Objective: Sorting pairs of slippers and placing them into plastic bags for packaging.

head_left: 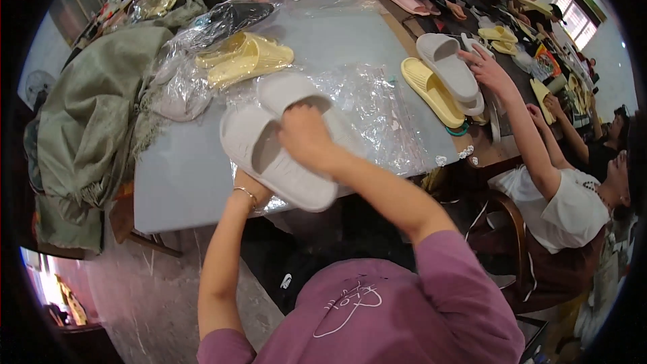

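A pair of off-white slide slippers is tilted over the near edge of the table. The nearer slipper lies partly over its mate. Under the nearer one, my left hand holds it from below, its fingers hidden by the sole. My right hand is closed, with its fingers curled at the strap opening of the farther slipper; the fingertips are out of sight. Clear plastic bags lie flat on the table right beside the pair. Just beyond is a yellow pair of slippers on crinkled plastic.
The grey table has a dark bagged item at its far left. A green cloth drapes at the left. At the right, a co-worker's hand touches grey slippers beside a yellow slipper. Another person's hands rest at the far edge.
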Available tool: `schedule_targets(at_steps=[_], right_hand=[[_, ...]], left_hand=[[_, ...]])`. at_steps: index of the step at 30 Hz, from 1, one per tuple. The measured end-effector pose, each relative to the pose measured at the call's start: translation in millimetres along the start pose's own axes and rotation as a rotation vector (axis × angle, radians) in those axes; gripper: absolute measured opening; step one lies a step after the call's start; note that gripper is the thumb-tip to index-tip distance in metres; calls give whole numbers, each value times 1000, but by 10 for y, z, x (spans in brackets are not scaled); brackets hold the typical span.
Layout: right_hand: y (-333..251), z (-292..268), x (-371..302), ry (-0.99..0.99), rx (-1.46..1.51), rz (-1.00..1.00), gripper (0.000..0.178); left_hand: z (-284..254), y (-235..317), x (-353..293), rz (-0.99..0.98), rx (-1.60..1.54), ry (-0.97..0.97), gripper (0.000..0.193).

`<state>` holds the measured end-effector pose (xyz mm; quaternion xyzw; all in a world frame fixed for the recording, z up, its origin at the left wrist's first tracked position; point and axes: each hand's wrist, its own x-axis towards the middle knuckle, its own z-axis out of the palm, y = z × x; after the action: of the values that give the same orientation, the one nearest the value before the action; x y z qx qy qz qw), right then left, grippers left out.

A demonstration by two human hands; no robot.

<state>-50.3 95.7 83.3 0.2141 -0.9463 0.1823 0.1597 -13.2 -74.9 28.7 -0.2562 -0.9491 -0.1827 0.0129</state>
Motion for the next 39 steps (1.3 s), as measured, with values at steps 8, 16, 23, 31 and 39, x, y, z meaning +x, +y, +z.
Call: schedule_targets(at_steps=[8, 16, 23, 31, 39], right_hand=[[1089, 243, -105, -48, -20, 284, 23], [1866, 13, -354, 40, -275, 532, 29], [1857, -8, -385, 101, -238, 501, 25], [1871, -814, -272, 289, -185, 441, 22], [3376, -2011, -481, 499, -648, 796, 31]], left_hand=[[124, -158, -46, -109, 215, 44, 62], [-161, -196, 382, -127, 121, -209, 62], [164, -407, 727, -253, 255, 13, 63], [102, -402, 694, -262, 255, -4, 64], [152, -392, 754, -248, 212, -14, 64]])
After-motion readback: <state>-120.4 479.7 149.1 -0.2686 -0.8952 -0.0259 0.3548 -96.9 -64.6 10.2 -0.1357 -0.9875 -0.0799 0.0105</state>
